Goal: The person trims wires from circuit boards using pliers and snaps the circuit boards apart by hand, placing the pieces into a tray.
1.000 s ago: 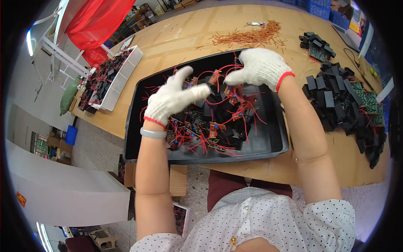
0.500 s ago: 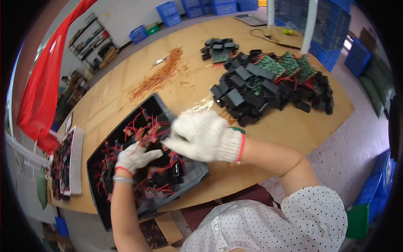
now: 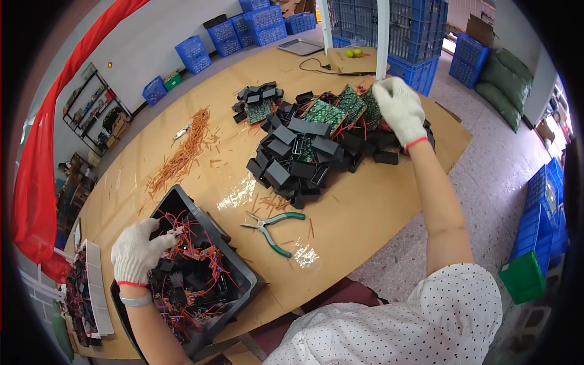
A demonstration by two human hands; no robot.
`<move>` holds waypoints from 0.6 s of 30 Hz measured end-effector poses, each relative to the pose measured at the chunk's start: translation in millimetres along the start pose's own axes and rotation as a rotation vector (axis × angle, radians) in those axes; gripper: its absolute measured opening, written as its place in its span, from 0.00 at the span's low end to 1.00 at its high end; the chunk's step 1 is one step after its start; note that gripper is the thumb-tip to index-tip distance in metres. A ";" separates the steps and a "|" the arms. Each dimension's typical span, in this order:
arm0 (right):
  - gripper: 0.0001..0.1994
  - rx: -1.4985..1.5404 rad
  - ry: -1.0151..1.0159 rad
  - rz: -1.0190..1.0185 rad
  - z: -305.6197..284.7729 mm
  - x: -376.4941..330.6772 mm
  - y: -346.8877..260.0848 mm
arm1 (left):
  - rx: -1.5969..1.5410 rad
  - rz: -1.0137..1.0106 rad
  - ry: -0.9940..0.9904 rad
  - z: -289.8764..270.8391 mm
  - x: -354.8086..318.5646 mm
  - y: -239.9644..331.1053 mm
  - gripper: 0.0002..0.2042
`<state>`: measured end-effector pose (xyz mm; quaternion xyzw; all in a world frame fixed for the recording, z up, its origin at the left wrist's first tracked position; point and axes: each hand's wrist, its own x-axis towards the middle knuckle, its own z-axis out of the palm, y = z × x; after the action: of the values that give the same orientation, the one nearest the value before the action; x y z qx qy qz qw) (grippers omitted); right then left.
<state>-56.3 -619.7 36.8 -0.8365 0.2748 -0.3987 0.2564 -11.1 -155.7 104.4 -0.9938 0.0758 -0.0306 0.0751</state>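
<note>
My left hand (image 3: 137, 250), in a white knit glove, is over the left side of a black plastic bin (image 3: 248, 285). Its thumb and fingers are apart, with the thumb tip beside a small red-wired circuit board (image 3: 176, 233). Inside the bin lie several black housings and small boards with red wires. At the far right of the table, my gloved right hand (image 3: 400, 112) is closed with its fingertips at the brownish edge of a circuit board (image 3: 365, 84). Green circuit boards (image 3: 351, 104) lean beside it on a heap of black plastic housings (image 3: 309, 152).
Green-handled cutting pliers (image 3: 263, 226) lie open on the table between bin and heap. Cut orange-brown strips (image 3: 182, 152) are scattered farther left. A white tray (image 3: 96, 286) of wired parts stands left of the bin. Blue crates (image 3: 415, 36) are stacked beyond the table by a white post (image 3: 382, 39).
My right hand has moved from above the bin to the green boards at the far right. The pliers now show on the table. My view has shifted to the right.
</note>
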 end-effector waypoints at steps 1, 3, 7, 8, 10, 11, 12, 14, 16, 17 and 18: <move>0.18 -0.093 0.011 0.070 -1.6 18.6 12.4 | -0.062 0.033 0.017 1.4 -2.0 8.8 0.22; 0.19 -0.168 0.014 0.132 1.4 35.0 15.1 | -0.118 0.047 0.040 -0.7 -8.1 14.8 0.23; 0.18 -0.306 -0.147 0.038 9.9 50.5 -3.1 | -0.140 0.099 -0.050 3.3 -14.9 20.4 0.23; 0.18 -0.384 -0.251 -0.091 17.9 55.4 -13.0 | -0.228 0.114 0.049 11.5 -13.9 23.7 0.22; 0.18 -0.458 -0.356 -0.227 39.5 62.8 -28.2 | -0.396 0.145 0.249 30.8 -9.3 32.2 0.21; 0.17 -0.528 -0.403 -0.358 55.5 65.8 -34.1 | -0.396 0.136 0.258 36.3 -9.5 35.5 0.21; 0.17 -0.598 -0.448 -0.490 67.6 68.1 -38.2 | -0.450 0.173 0.349 42.0 -9.4 39.4 0.20; 0.16 -0.681 -0.544 -0.536 85.8 70.0 -55.5 | -0.548 0.227 0.534 54.7 -10.8 38.8 0.18; 0.15 -0.886 -0.739 -0.572 102.0 71.4 -65.2 | -0.545 0.200 0.577 71.2 -7.1 35.6 0.18; 0.15 -0.884 -0.737 -0.589 109.7 75.2 -62.1 | -0.542 0.186 0.615 78.4 -5.7 33.1 0.18; 0.14 -0.783 -0.741 -0.611 114.6 82.5 -51.7 | -0.538 0.170 0.655 82.0 -6.0 29.5 0.18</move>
<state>93.3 -613.4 50.6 -0.9923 0.0415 -0.0067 -0.1167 -15.4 -171.7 18.7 -0.9060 0.1827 -0.3173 -0.2122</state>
